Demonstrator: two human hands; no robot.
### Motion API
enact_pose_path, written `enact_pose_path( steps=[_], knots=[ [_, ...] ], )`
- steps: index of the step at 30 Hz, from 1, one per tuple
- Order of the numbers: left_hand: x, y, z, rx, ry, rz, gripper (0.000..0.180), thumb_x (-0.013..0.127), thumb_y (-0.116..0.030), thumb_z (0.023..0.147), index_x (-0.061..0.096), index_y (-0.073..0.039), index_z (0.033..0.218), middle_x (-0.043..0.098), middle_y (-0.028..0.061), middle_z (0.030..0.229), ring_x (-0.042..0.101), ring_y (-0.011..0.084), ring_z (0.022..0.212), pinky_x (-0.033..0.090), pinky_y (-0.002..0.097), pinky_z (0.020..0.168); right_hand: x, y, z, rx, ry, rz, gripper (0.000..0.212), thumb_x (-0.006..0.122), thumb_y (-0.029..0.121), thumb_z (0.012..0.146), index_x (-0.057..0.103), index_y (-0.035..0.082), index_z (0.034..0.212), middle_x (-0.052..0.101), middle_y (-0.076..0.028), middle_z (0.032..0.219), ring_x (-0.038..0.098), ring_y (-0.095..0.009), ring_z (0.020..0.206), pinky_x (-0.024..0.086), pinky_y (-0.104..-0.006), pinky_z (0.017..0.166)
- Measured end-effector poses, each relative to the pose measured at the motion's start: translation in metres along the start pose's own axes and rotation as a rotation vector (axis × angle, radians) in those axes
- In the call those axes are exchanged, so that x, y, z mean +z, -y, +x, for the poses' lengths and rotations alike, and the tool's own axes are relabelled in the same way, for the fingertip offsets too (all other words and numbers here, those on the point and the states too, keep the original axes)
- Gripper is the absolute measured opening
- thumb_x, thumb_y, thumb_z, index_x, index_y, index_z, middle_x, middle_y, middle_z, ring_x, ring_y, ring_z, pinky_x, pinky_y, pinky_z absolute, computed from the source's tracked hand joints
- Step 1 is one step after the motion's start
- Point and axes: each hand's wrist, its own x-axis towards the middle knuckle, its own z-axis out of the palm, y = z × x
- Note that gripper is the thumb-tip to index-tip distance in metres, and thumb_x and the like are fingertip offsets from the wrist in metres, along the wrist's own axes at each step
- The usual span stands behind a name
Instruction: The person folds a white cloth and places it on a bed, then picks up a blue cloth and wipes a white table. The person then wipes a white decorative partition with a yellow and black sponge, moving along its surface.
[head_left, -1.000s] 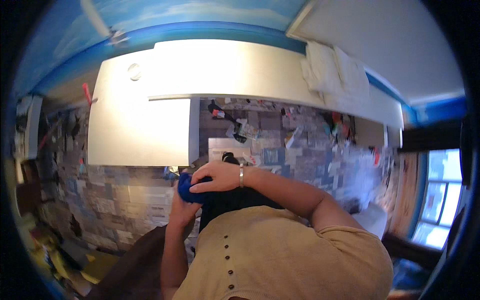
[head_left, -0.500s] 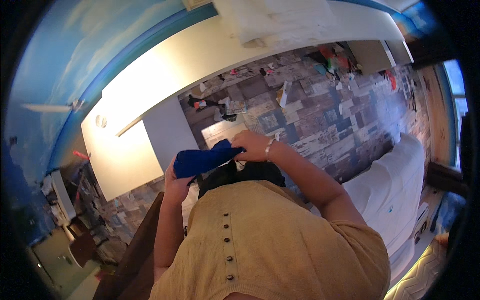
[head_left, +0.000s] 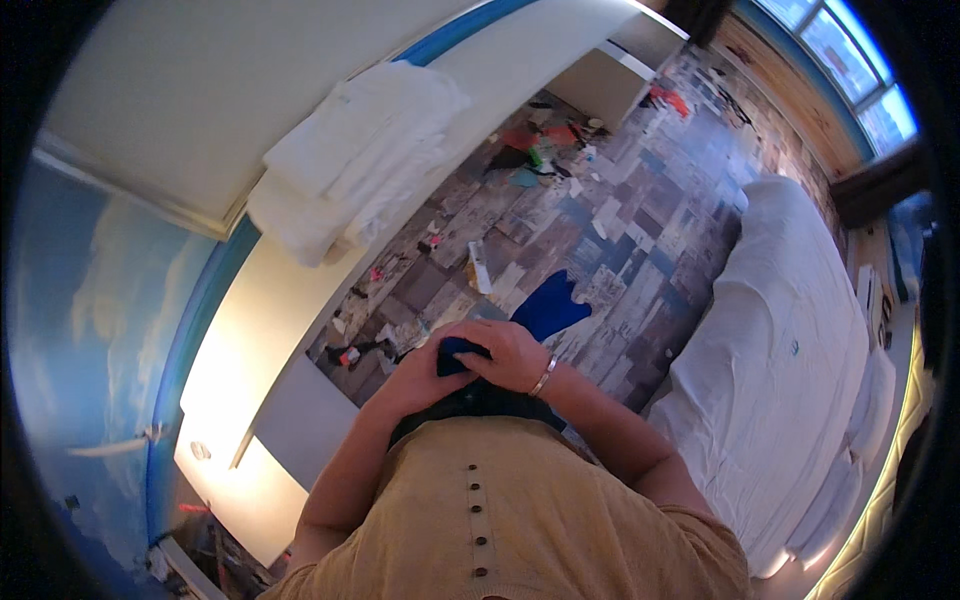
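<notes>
In front of my waist, a dark blue cloth (head_left: 457,357) is bunched between my two hands. My left hand (head_left: 422,380) curls round its left side with closed fingers. My right hand (head_left: 508,356), a bracelet on its wrist, closes over it from the right, its fingers meeting those of the left. Beyond my right hand a flat blue piece of cloth (head_left: 555,305) with a notched end sticks out; the hand hides whether it joins the bunched part.
A long white counter (head_left: 250,350) with white folded bedding (head_left: 350,150) on it runs along the left. Scraps (head_left: 550,150) litter the patterned floor (head_left: 630,240) toward the back. To the right stands a bed with a white sheet (head_left: 770,370); a window (head_left: 850,60) lies far right.
My hands have come together, bunching the blue cloth that was stretched between them. A blue piece now shows beyond my right hand. The view has turned to the right.
</notes>
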Motion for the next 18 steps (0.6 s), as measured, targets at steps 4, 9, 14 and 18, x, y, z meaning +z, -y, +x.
enact_pose_path(
  steps=[4,9,14,18],
  knots=[
    [0.013,0.006,0.064,0.119,0.144,0.086,0.034,0.067,-0.017,0.080,0.059,-0.007,0.112,0.058,0.0158,0.107,0.058,0.0286,0.099,0.045,0.0355,0.087,-0.042,-0.015,-0.019,0.151,-0.131,-0.064,0.032,0.065,0.018,0.079,0.059,0.009,0.109,0.060,-0.013,0.099,0.060,-0.033,0.089,0.049,-0.0402,0.074],
    [0.018,-0.018,0.126,0.397,0.241,0.071,0.023,0.064,-0.010,0.081,0.063,-0.003,0.103,0.055,0.0137,0.109,0.052,0.0276,0.105,0.042,0.0344,0.089,-0.075,-0.071,-0.043,0.349,-0.151,-0.113,0.032,0.068,0.018,0.077,0.059,0.010,0.107,0.059,-0.012,0.097,0.059,-0.031,0.089,0.049,-0.0401,0.075],
    [0.016,-0.047,0.202,0.107,0.519,-0.543,0.025,0.060,-0.007,0.083,0.060,-0.001,0.108,0.057,0.0070,0.106,0.053,0.0186,0.101,0.041,0.0311,0.090,-0.079,-0.159,-0.058,0.587,-0.125,-0.235,0.021,0.065,0.015,0.076,0.062,0.009,0.095,0.060,-0.013,0.092,0.058,-0.033,0.090,0.048,-0.0423,0.075],
    [-0.003,-0.068,0.278,-0.118,0.413,-0.651,0.024,0.062,-0.013,0.084,0.061,-0.001,0.105,0.060,0.0031,0.089,0.057,0.0142,0.087,0.045,0.0303,0.080,-0.110,-0.184,-0.061,0.797,-0.291,0.072,0.021,0.063,0.017,0.081,0.063,0.008,0.100,0.062,-0.010,0.090,0.059,-0.027,0.083,0.047,-0.0365,0.075]
  ],
)
